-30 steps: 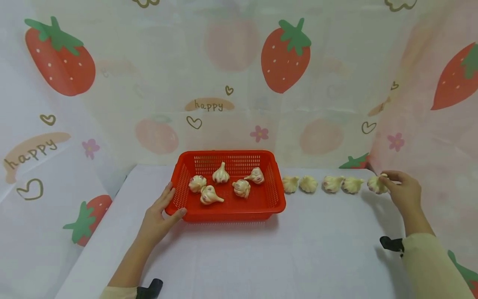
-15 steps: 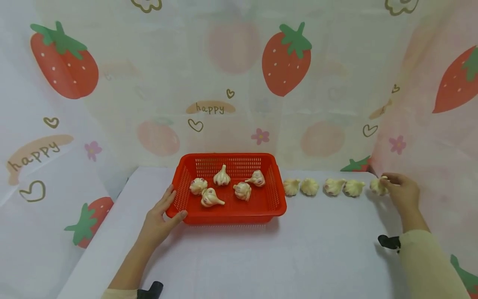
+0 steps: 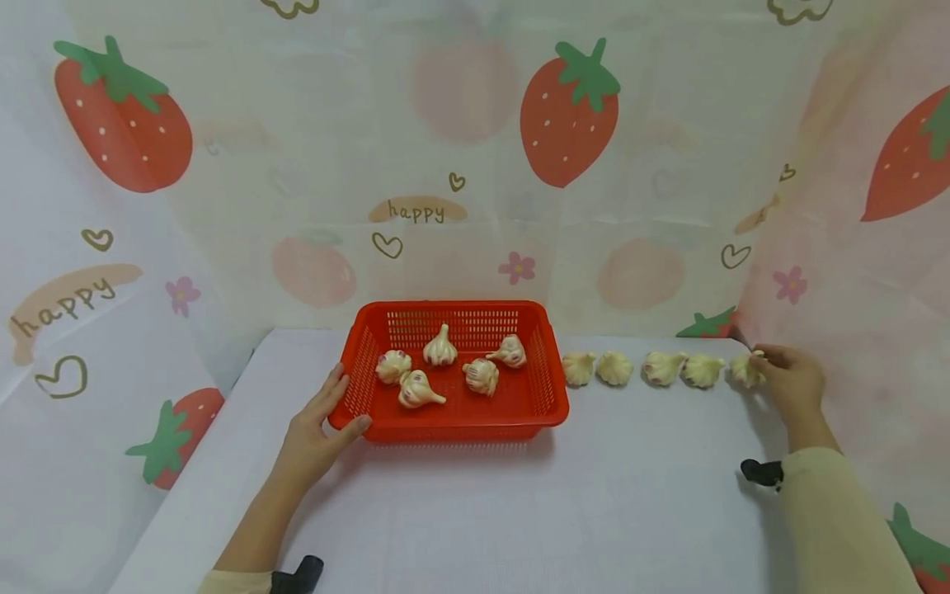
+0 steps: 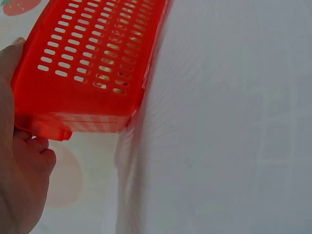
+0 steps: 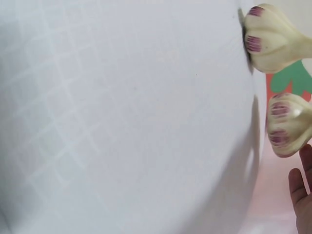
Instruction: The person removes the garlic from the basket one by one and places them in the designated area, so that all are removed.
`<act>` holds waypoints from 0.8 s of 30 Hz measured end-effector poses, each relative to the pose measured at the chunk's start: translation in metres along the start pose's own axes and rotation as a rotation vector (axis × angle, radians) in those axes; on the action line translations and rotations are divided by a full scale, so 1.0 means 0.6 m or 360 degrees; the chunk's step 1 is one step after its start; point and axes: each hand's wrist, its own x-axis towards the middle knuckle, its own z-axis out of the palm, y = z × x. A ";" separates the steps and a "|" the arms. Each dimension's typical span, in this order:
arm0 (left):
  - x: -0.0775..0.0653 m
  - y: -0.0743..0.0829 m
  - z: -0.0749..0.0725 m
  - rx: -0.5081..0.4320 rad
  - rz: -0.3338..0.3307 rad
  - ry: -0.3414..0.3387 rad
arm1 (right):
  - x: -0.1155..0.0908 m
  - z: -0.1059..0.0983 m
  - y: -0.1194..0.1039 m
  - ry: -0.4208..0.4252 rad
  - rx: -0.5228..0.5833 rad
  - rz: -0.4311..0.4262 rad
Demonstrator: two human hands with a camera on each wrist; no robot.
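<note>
My left hand (image 3: pixel 317 437), thumb and fingers spread, grips the basket (image 3: pixel 460 431); five bulbs (image 3: pixel 440 347) lie inside. Outside, my right hand (image 3: pixel 796 386) pinches another bulb (image 3: pixel 745 372) between close fingertips.

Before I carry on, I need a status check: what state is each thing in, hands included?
Red basket: upright, uncovered.
Five garlic bulbs inside: loose, unheld.
Four garlic bulbs in a row: unheld, on the table.
End garlic bulb: pinched; table contact unclear.
Left hand: gripping the basket's left end.
Right hand: fingers pinching the end bulb.
</note>
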 end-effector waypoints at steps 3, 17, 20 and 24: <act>-0.001 0.000 0.000 -0.0004 -0.0002 -0.0004 | -0.003 0.003 -0.002 -0.0006 0.0005 0.0013; -0.003 0.001 0.001 -0.0014 -0.0002 -0.0006 | -0.011 0.015 0.004 0.0023 0.0024 0.0018; -0.003 0.002 0.000 -0.0012 0.0000 -0.0002 | -0.010 0.018 0.001 0.0029 0.0041 0.0003; -0.002 0.005 -0.002 -0.0002 -0.0004 -0.0005 | -0.009 0.022 -0.001 0.0051 0.0045 0.0019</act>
